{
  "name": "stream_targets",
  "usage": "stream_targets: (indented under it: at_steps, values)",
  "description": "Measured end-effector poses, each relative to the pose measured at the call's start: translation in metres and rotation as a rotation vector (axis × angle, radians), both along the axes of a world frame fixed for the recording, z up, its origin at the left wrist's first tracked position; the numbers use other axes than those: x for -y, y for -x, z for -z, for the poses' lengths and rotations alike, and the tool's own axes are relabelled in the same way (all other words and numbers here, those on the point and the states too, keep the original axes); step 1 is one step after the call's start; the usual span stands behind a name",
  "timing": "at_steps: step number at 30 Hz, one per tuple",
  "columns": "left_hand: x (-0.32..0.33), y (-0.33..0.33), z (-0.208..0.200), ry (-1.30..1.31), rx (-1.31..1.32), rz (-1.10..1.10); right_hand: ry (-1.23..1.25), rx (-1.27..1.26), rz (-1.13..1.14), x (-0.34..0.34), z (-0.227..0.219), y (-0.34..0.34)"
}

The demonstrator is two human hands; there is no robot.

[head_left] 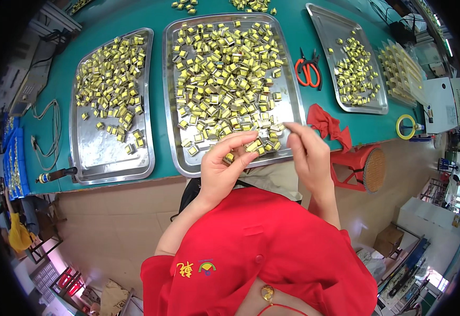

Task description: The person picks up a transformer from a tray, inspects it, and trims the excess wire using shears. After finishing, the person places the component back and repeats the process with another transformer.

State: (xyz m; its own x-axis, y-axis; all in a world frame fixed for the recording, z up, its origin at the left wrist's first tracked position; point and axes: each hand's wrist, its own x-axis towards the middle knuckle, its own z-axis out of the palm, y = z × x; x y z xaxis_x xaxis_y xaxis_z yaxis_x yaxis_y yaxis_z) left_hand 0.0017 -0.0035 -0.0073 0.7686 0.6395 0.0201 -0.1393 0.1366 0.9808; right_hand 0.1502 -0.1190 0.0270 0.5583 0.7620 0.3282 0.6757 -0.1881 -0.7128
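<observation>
My left hand is curled at the near edge of the middle metal tray. Its fingers and thumb close around a small yellow-taped transformer, and more of these pieces show by the fingertips. To the right, my right hand hovers over the tray's near right corner. The index finger and thumb are bent and a little apart, with nothing visible between them. A dense pile of yellow-taped transformers with metallic cores fills most of this tray, close to both hands.
A left tray and a right tray hold more transformers. Red-handled pliers and a red cloth lie on the green table. A yellow tape roll sits at the right edge, above a red stool.
</observation>
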Motion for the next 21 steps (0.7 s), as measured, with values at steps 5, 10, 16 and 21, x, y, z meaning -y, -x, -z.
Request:
stream_targets:
  at_steps: [5,10,16,21]
  values:
    - [0.000,-0.001,-0.001,-0.110,0.025,-0.083,0.031,0.193,-0.183,0.001,-0.010,0.018]
    - [0.000,-0.002,0.000,-0.114,0.025,-0.112,0.045,0.236,-0.184,-0.002,-0.011,0.019]
    - [0.002,-0.001,-0.001,-0.119,0.021,-0.114,0.067,0.256,-0.176,-0.003,-0.010,0.022]
    - [0.001,-0.001,0.002,-0.164,0.032,-0.118,0.087,0.283,-0.183,-0.002,-0.010,0.022]
